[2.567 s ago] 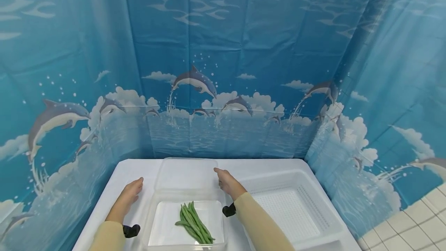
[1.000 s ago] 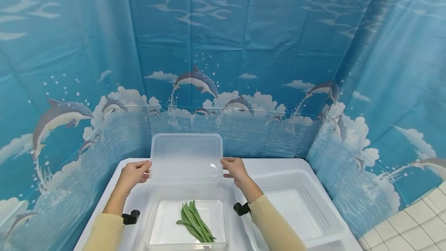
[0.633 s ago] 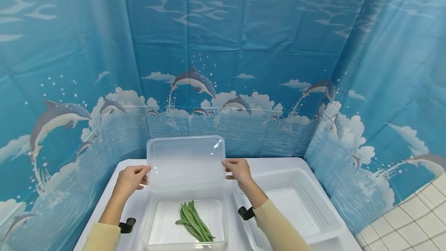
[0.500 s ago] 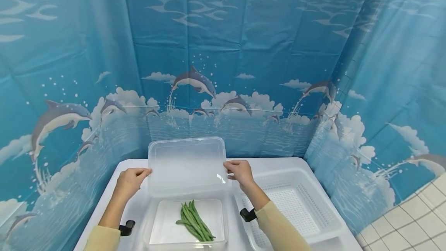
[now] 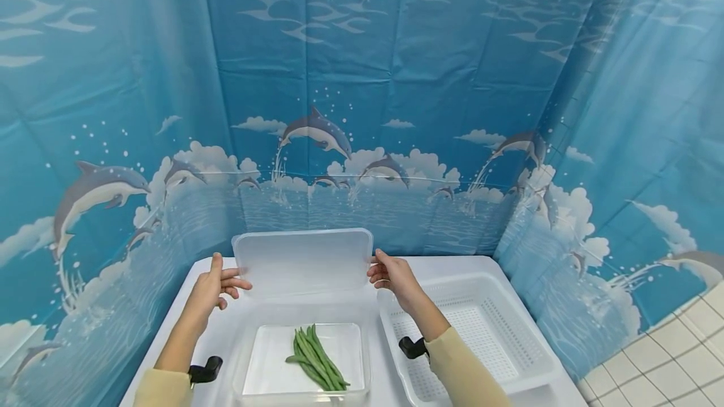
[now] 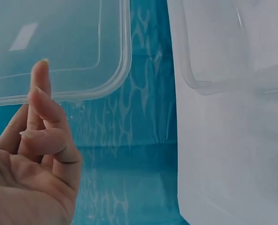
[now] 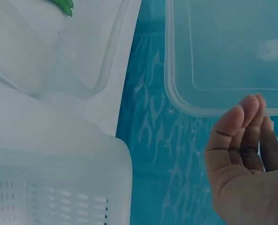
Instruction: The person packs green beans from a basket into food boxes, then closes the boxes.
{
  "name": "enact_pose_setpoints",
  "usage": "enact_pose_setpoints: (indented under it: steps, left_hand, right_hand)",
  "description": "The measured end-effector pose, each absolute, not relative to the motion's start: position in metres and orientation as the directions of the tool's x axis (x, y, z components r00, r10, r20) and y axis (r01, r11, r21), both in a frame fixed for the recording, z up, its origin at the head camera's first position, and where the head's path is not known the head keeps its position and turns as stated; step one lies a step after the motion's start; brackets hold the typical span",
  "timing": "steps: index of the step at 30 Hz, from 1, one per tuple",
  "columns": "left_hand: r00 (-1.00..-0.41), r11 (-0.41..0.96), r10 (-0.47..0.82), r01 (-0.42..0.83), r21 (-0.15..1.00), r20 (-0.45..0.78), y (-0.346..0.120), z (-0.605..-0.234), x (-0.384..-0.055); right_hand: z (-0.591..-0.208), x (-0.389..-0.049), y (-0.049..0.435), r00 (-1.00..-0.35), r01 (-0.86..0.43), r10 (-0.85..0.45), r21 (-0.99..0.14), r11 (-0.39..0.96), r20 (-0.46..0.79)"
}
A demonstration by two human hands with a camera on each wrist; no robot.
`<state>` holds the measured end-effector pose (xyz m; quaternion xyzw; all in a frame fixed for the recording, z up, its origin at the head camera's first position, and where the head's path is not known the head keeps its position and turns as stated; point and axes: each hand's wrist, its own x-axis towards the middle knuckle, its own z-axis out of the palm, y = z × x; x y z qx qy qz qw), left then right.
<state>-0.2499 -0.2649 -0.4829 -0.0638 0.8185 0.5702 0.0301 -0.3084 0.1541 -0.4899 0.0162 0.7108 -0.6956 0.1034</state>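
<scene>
A translucent plastic lid (image 5: 305, 262) stands tilted up behind a clear box (image 5: 240, 382); whether its lower edge touches the box is unclear. Green beans (image 5: 317, 360) lie in a small bunch inside the box. At the lid's left edge is my left hand (image 5: 206, 294), thumb raised apart from the lid, with fingers reaching across its edge. My right hand (image 5: 398, 278) is by the opposite edge, its fingers loosely bent and fingertips at the rim. In the right wrist view, fingertips overlap the lid's edge; firm contact is hard to judge.
A white perforated basket (image 5: 543, 360) stands right of the box, below my right forearm. Both rest on a white table (image 5: 390, 388). A blue dolphin-print curtain (image 5: 362, 80) hangs behind the table and along its sides.
Both hands came to the lid's sides and raised it from lying flat. Their pinching fingers have since loosened, the left thumb lifting away. The lid's top edge is now slightly lower.
</scene>
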Motion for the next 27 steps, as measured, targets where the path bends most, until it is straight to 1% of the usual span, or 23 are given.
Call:
enact_pose_setpoints:
  steps: [2, 4, 7, 9, 11, 13, 17, 22, 27]
  left_hand:
    - [-0.990, 0.348, -0.056, -0.140, 0.927, -0.129, -0.264, -0.481, -0.250]
    - [-0.991, 0.385, -0.044, -0.132, 0.913, -0.124, -0.261, -0.479, -0.251]
    - [-0.998, 0.515, -0.008, -0.061, 0.855, -0.067, -0.254, -0.478, -0.251]
    - [-1.000, 0.635, 0.022, 0.007, 0.773, -0.008, -0.249, -0.477, -0.250]
    - [-0.998, 0.742, 0.048, 0.068, 0.667, 0.049, -0.245, -0.476, -0.249]
    - [-0.994, 0.823, 0.063, 0.104, 0.558, 0.093, -0.241, -0.475, -0.247]
    - [-0.984, 0.906, 0.062, 0.126, 0.404, 0.167, -0.234, -0.473, -0.245]
    - [-0.963, 0.949, 0.072, 0.146, 0.280, 0.258, -0.229, -0.478, -0.238]
    - [-0.924, 0.970, 0.090, 0.165, 0.176, 0.371, -0.225, -0.488, -0.228]
  right_hand:
    - [-0.488, -0.308, 0.155, -0.977, 0.161, -0.134, -0.986, 0.051, -0.166]
    - [-0.484, -0.308, 0.154, -0.980, 0.134, -0.133, -0.983, 0.122, -0.150]
    - [-0.480, -0.305, 0.150, -0.988, 0.035, -0.138, -0.960, 0.279, -0.076]
    - [-0.479, -0.304, 0.147, -0.989, -0.061, -0.151, -0.915, 0.399, 0.000]
    - [-0.479, -0.302, 0.144, -0.982, -0.154, -0.175, -0.848, 0.508, 0.074]
    - [-0.478, -0.300, 0.142, -0.970, -0.236, -0.201, -0.757, 0.610, 0.140]
    - [-0.476, -0.292, 0.137, -0.953, -0.300, -0.218, -0.552, 0.778, 0.211]
    - [-0.473, -0.281, 0.130, -0.938, -0.318, -0.243, -0.334, 0.887, 0.247]
    - [-0.475, -0.264, 0.123, -0.914, -0.318, -0.261, -0.148, 0.936, 0.311]
